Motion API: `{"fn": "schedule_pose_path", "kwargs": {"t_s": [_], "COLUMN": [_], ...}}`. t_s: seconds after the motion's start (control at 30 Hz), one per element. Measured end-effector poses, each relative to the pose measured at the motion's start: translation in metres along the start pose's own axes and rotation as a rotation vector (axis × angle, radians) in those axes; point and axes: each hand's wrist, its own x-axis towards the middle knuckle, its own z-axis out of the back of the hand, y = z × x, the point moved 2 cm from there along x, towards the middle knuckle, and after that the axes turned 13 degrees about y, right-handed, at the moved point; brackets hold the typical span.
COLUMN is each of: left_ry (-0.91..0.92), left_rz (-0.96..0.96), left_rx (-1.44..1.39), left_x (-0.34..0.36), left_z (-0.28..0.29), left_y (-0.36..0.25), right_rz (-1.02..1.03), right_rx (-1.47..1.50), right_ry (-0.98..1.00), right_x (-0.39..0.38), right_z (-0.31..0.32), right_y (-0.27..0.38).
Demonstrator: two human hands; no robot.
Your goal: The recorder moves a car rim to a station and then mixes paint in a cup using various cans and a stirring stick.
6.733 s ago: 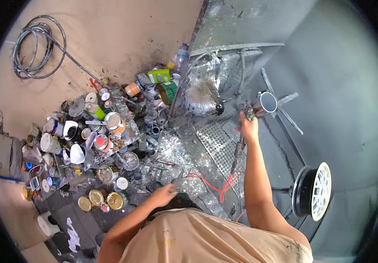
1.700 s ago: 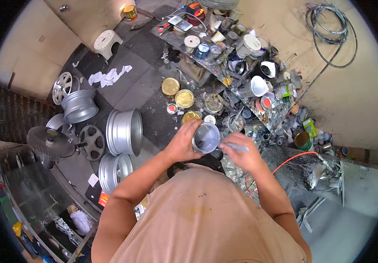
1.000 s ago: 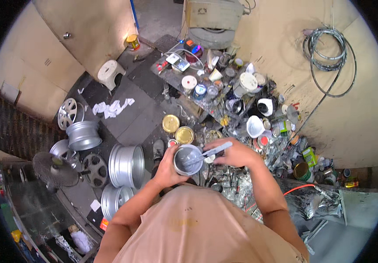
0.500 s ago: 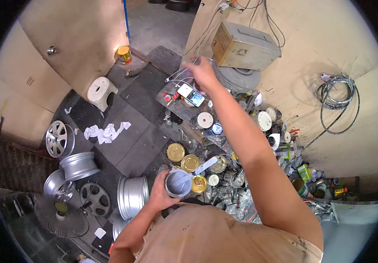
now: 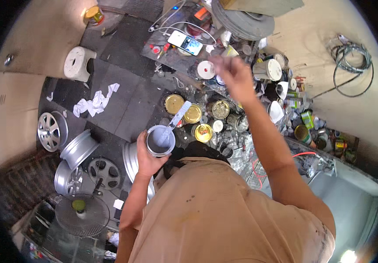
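My left hand [image 5: 146, 158] is wrapped round a clear plastic cup [image 5: 159, 154] with grey paint in it, close to my body. A paint-smeared stir stick [image 5: 179, 115] leans in the cup, its upper end jutting out over the rim toward the far right. My right hand [image 5: 238, 81] reaches out over the cluttered bench, its fingers smeared by motion, so whether they hold anything cannot be told. Just left of its fingertips stands a can with a white lid [image 5: 205, 69]. Farther off, a phone [image 5: 185, 42] with a lit screen lies beside white cables.
Gold-lidded tins [image 5: 193, 113] stand low beyond the cup. Silver wheel rims [image 5: 80, 147] and a fan [image 5: 82, 215] are at the left. A white stool [image 5: 80, 64] and crumpled paper [image 5: 96, 103] are on the dark floor. A coiled hose [image 5: 351, 61] hangs on the right wall.
My right hand has drawn back from beyond the phone toward the white-lidded can. The cup in my left hand sits farther left and higher in view. The whole view has shifted.
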Motion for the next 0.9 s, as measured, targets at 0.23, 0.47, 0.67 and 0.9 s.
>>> {"fn": "schedule_pose_path", "kwargs": {"t_s": [0.23, 0.47, 0.67, 0.9], "left_ry": [0.384, 0.717, 0.945, 0.893], "left_rz": [-0.164, -0.375, -0.435, -0.522], "left_rx": [0.078, 0.049, 0.076, -0.156], "left_x": [0.063, 0.095, 0.051, -0.063], "left_z": [-0.047, -0.153, -0.239, -0.341], "left_y": [-0.047, -0.131, -0.213, -0.281], "right_rz": [-0.473, -0.591, -0.464, -0.122], "right_rx": [-0.129, 0.165, 0.254, 0.388], "right_ry": [0.274, 0.058, -0.198, -0.433], "right_x": [-0.249, -0.325, -0.387, -0.554], "right_z": [-0.076, -0.073, -0.015, 0.023], "right_y": [-0.104, -0.127, -0.115, -0.134]}}
